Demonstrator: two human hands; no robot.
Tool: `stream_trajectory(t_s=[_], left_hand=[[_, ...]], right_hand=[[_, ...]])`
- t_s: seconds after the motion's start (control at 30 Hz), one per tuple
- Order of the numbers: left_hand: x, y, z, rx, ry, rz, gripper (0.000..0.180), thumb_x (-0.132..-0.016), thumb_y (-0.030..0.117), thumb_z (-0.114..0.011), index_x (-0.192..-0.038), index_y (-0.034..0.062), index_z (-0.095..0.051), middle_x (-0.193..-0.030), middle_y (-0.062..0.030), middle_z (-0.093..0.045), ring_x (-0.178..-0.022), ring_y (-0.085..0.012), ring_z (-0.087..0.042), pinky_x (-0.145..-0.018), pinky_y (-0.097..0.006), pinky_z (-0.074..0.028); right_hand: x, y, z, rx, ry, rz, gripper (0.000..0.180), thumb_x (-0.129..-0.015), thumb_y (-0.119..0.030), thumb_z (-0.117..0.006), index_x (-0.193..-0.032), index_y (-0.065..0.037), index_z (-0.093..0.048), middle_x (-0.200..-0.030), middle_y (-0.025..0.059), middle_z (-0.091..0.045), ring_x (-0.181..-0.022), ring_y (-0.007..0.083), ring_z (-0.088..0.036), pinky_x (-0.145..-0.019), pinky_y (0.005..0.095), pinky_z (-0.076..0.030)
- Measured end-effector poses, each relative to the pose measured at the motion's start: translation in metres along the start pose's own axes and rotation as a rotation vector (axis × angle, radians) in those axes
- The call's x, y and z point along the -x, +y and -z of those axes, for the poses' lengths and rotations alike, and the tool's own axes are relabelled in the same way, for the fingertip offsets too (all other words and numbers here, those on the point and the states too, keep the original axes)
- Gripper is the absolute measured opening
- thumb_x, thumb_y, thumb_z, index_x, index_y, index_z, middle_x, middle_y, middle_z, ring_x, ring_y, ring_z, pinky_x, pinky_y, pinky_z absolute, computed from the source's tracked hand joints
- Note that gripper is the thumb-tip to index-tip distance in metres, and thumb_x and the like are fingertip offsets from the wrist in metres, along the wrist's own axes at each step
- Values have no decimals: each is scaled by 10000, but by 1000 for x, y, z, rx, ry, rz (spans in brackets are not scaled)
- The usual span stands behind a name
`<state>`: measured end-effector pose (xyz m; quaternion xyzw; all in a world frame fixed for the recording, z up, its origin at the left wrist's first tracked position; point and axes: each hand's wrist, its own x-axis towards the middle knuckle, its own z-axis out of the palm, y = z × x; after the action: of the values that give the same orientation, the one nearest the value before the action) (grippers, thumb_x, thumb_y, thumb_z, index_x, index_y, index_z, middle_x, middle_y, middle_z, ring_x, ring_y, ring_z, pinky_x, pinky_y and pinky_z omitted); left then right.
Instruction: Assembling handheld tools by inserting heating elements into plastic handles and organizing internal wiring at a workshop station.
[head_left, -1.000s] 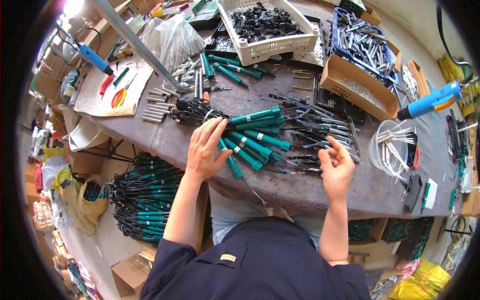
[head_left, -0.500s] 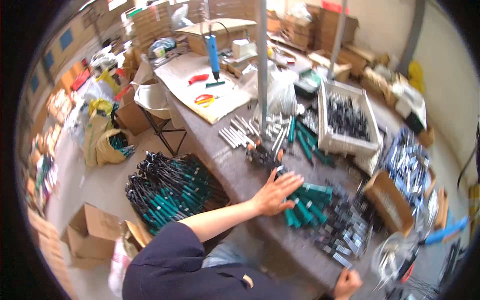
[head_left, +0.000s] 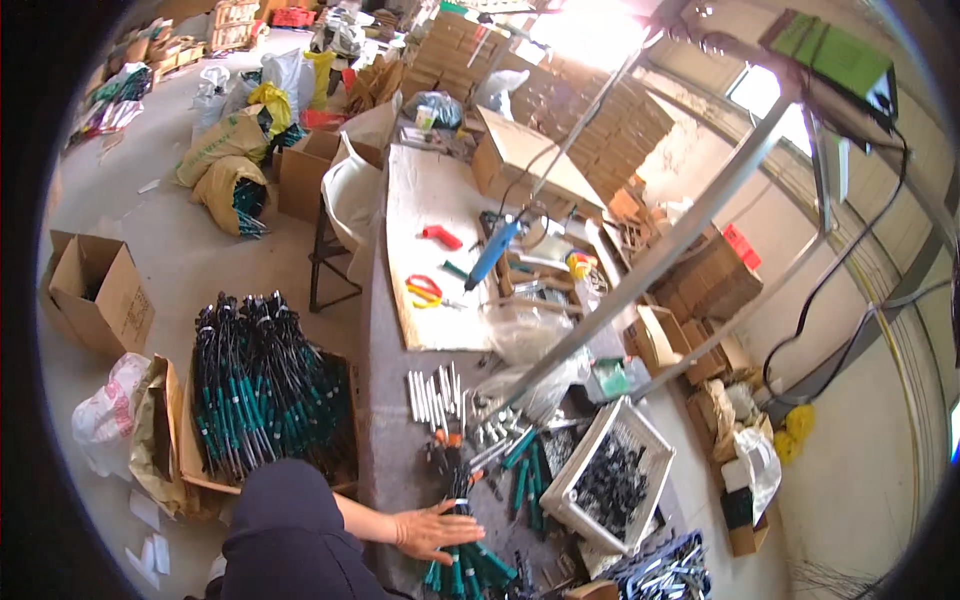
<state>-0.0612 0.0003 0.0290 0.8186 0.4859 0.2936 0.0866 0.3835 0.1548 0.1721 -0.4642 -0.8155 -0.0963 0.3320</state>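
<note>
My left hand [head_left: 437, 530] lies flat, fingers stretched and spread, over a bundle of dark green tubular pieces [head_left: 472, 570] on the grey worktable [head_left: 390, 400]. The bundle's flared green ends fan out below the palm. Its black upper part with orange tips [head_left: 447, 458] points away from me, with a pale band round it near my fingers. Nothing is gripped in this hand. Outside the picture is my right hand. Short silver tubes [head_left: 433, 400] lie beyond the bundle, and loose green tubes [head_left: 528, 485] rest to its right.
Left of the table, a cardboard box [head_left: 187, 430] holds many black rods with green sleeves. A white crate [head_left: 590, 527] of small black parts stands right. Farther back are a hanging blue power screwdriver [head_left: 492, 255] and red-and-yellow scissors [head_left: 424, 290]. A metal pole [head_left: 640, 265] slants across.
The view has swung, so the table and bundle appear lower and farther left. My left hand stays over the bundle. My right hand, earlier closed at the lower edge, has left the picture.
</note>
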Motion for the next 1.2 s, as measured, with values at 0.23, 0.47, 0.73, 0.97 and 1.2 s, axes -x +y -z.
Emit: stream_trajectory(t_s=[0.23,0.47,0.73,0.97,1.2], left_hand=[[-3,8,12,3,-54,28,701,-1012,537,-315,-1561,140,-136,-1590,-39,-241,-1480,-170,-173,-1150,-502,159],[-9,36,60,-107,-284,153,645,-1031,508,-241,-1562,161,-127,-1610,-39,-194,-1492,-157,-127,-1153,-494,147],[60,91,193,-118,-215,652,706,-920,447,-543,-1483,86,-318,-1534,-144,-317,-1437,-312,-260,-1131,-521,-264],[153,75,284,73,-764,1201,422,-907,355,-540,-1148,24,-643,-1216,-206,-608,-1119,-369,-590,-976,-504,-441],[155,49,291,-52,-754,1220,543,-871,434,-580,-1235,33,-625,-1257,-202,-613,-1228,-331,-553,-1009,-438,-448]], right_hand=[[-44,2,-16,-52,-102,-47,354,-891,-273,-655,-664,-38,-521,-643,149,-511,-587,319,-487,-566,450,-370],[-33,-29,39,-44,-170,-247,328,-888,-271,-649,-698,-26,-543,-681,158,-536,-628,320,-510,-599,446,-386],[106,-110,168,15,-153,-729,306,-885,-270,-643,-736,-13,-568,-725,168,-564,-674,322,-537,-637,442,-405],[198,-172,187,-73,-214,-988,293,-882,-268,-638,-770,-1,-590,-763,177,-588,-715,324,-560,-671,438,-421],[221,-204,171,-201,-312,-1131,287,-879,-266,-632,-804,11,-612,-801,186,-613,-756,325,-583,-705,435,-437]])
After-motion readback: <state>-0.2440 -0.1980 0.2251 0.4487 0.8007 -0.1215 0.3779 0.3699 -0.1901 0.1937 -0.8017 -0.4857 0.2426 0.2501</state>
